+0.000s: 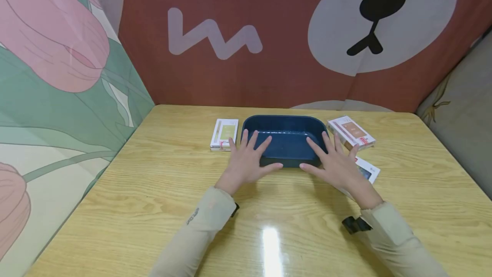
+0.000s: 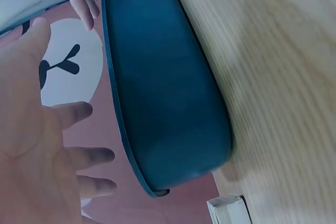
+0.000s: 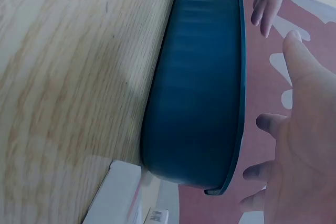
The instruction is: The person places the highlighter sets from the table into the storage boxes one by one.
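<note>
A dark blue rectangular basin [image 1: 286, 140] stands on the table, nothing seen inside it. Over its front left part my left hand [image 1: 247, 161] is spread with straight fingers, holding nothing; the left wrist view shows the hand [image 2: 31, 129] apart from the basin wall [image 2: 163, 82]. My right hand [image 1: 338, 166] is spread likewise over the front right part, also empty, and in the right wrist view the hand [image 3: 304, 135] is clear of the basin [image 3: 194, 82]. A white box with a green panel [image 1: 224, 134] lies to the left of the basin.
A white box with an orange-brown panel [image 1: 351, 131] lies right of the basin. Nearer, another white box [image 1: 369, 169] is partly hidden under my right hand. The wooden table [image 1: 153, 183] meets a red patterned backdrop [image 1: 238, 80] behind.
</note>
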`<state>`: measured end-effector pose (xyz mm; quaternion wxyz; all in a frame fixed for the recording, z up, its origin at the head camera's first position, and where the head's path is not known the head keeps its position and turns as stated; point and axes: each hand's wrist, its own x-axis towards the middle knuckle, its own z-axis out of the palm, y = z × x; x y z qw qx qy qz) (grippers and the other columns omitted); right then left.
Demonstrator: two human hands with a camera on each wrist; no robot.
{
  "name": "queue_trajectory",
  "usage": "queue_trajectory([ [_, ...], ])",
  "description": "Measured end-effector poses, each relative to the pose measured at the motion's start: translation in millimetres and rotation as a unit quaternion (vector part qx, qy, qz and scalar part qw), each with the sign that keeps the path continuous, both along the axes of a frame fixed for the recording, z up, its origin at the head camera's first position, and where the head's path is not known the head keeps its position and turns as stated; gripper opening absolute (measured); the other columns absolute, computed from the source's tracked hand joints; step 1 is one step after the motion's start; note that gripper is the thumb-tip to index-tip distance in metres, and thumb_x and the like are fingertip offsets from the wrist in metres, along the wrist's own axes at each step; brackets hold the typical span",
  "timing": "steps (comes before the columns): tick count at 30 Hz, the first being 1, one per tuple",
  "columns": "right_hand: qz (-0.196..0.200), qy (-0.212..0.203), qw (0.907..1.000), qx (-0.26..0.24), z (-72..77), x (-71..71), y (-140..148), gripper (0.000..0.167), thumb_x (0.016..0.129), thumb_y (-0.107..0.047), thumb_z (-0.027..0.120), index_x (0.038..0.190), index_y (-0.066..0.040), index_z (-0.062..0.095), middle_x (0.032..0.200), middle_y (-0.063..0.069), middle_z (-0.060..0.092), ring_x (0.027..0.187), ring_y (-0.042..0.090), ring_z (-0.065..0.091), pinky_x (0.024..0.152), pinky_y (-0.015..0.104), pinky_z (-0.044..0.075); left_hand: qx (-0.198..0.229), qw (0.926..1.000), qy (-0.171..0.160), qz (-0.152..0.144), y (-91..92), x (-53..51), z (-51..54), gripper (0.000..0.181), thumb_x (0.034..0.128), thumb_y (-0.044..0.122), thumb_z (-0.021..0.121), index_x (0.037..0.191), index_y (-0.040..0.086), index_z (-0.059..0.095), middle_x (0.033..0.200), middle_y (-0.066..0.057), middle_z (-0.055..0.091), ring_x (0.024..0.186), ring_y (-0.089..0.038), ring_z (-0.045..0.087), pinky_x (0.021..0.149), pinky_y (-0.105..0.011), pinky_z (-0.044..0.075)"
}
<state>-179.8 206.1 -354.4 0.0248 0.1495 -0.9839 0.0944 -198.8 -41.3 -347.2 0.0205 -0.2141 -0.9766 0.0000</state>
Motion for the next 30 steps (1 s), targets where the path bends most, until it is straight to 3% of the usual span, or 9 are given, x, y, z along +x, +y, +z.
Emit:
queue_trajectory([
  [5,0.003,0.003,0.9999,-0.01,-0.5,-0.5,4,0.082,0.081,-0.065,0.043,0.144,-0.017,0.02,0.144,0.026,0.005,0.127,0.046,-0.004,0.083,0.075,-0.006,0.039,0.9992,-0.001,0.0,-6.1,-0.8,0.3,0.078,0.0795,0.073,0.027,0.143,0.028,0.02,0.146,-0.01,0.019,0.132,-0.034,0.003,0.098,-0.063,0.007],
  [12,0.009,0.014,0.9992,-0.036,0.4,-3.5,13,0.076,0.086,-0.058,0.042,0.143,-0.011,0.022,0.142,0.028,0.01,0.127,0.046,0.007,0.088,0.072,0.005,0.105,0.9942,0.018,0.013,-16.5,-5.1,2.2,0.064,0.088,0.059,0.035,0.138,0.019,0.036,0.138,-0.011,0.034,0.129,-0.031,0.022,0.098,-0.057,0.019],
  [17,0.012,0.019,0.9972,-0.071,-2.1,-7.2,22,0.069,0.091,-0.05,0.041,0.14,-0.003,0.026,0.136,0.03,0.022,0.121,0.045,0.023,0.091,0.065,0.019,0.143,0.9876,0.061,0.02,-22.8,-8.6,1.4,0.05,0.0891,0.049,0.045,0.126,0.016,0.053,0.127,-0.011,0.048,0.119,-0.027,0.038,0.09,-0.048,0.033],
  [21,0.022,0.031,0.9938,-0.105,-5.9,-10.8,29,0.063,0.093,-0.04,0.044,0.137,0.002,0.029,0.12,0.03,0.038,0.1,0.041,0.04,0.077,0.055,0.036,0.173,0.9797,0.099,0.018,-27.7,-10.7,0.7,0.044,0.0876,0.042,0.054,0.119,0.012,0.059,0.118,-0.011,0.055,0.11,-0.026,0.045,0.083,-0.044,0.039],
  [24,0.023,0.024,0.9912,-0.128,-8.2,-12.7,33,0.059,0.094,-0.035,0.043,0.137,0.003,0.03,0.11,0.029,0.042,0.09,0.036,0.043,0.07,0.049,0.038,0.185,0.9752,0.12,0.02,-31.5,-12.8,0.1,0.04,0.0875,0.038,0.055,0.116,0.01,0.062,0.114,-0.011,0.058,0.107,-0.026,0.048,0.081,-0.044,0.04],
  [30,0.029,0.016,0.9838,-0.176,-9.5,-18.9,38,0.052,0.097,-0.028,0.039,0.133,0.008,0.032,0.108,0.029,0.044,0.096,0.039,0.042,0.077,0.053,0.037,0.198,0.9665,0.161,0.026,-38.4,-17.0,2.6,0.029,0.0858,0.029,0.06,0.106,0.009,0.067,0.104,-0.01,0.062,0.098,-0.027,0.054,0.073,-0.043,0.044],
])
